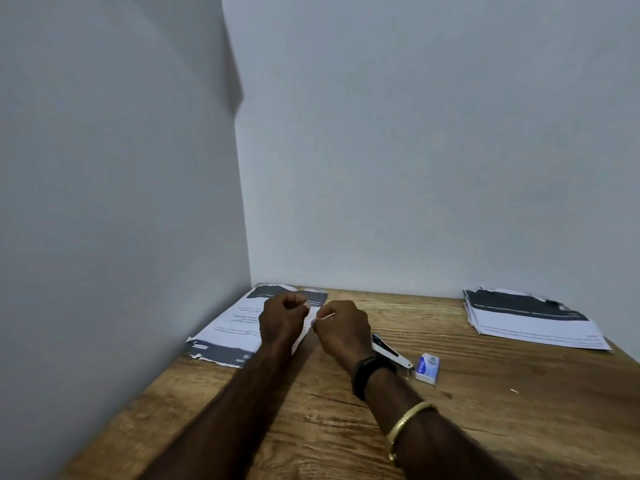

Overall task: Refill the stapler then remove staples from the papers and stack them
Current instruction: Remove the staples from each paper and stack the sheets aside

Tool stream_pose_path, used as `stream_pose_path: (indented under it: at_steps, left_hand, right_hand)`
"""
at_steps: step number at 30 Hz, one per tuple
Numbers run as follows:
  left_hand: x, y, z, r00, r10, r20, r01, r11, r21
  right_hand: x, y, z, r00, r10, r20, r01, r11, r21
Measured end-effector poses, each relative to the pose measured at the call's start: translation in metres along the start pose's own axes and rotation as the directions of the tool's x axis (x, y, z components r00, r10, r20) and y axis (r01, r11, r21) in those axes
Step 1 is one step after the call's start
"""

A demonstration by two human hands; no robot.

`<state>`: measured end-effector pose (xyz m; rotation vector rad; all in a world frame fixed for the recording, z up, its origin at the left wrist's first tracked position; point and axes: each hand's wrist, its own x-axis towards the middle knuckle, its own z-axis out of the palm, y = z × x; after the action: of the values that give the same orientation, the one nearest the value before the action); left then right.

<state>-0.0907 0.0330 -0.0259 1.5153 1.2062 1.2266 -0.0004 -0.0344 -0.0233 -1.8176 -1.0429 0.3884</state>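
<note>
Both forearms reach forward over the desk (346, 427), left hand (282, 320) and right hand (343, 329) fisted close together, pinching a paper (308, 323) between them.

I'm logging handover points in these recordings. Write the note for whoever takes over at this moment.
Left hand and right hand: both closed, pinching a paper between them, over the left pile; whether a staple is coming out is too small to tell.
Stapler and staple box lie right of the hands.
Second pile sits far right.
Refill status not visible. Left: finish unstapling, stack papers.
</note>
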Motion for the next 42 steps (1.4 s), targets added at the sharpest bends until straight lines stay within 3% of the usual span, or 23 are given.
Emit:
stream_pose_path:
  at_steps: [5,10,14,22,34,37,42]
  left_hand:
    - [0.022,-0.012,-0.014,0.993,-0.074,-0.090,0.078,0.996,0.041]
    - [0.033,-0.015,-0.016,0.974,-0.168,-0.154,0.168,0.986,-0.013]
    - [0.036,-0.017,-0.018,0.963,-0.201,-0.178,0.192,0.979,-0.067]
    - [0.038,-0.012,-0.020,0.964,-0.188,-0.189,0.171,0.980,-0.100]
    - [0.026,-0.001,-0.012,0.988,0.056,-0.141,-0.078,0.985,-0.152]
    - [0.021,0.004,-0.006,0.995,0.025,-0.096,-0.042,0.983,-0.176]
    - [0.013,0.012,0.008,0.988,-0.140,0.062,0.152,0.950,-0.271]
  right_hand:
    - [0.016,-0.004,0.032,0.987,0.146,0.065,-0.146,0.989,-0.005]
    - [0.036,-0.015,0.047,0.947,0.277,0.162,-0.319,0.872,0.371]
    - [0.046,-0.019,0.059,0.928,0.311,0.205,-0.371,0.813,0.449]
    - [0.051,-0.010,0.062,0.978,0.194,0.072,-0.205,0.957,0.206]
    - [0.034,0.000,-0.021,0.996,-0.040,0.084,-0.017,0.813,0.582]
    - [0.025,0.010,-0.046,0.994,-0.044,0.096,-0.027,0.770,0.638]
    - [0.019,0.026,-0.082,0.996,-0.007,0.091,-0.061,0.683,0.728]
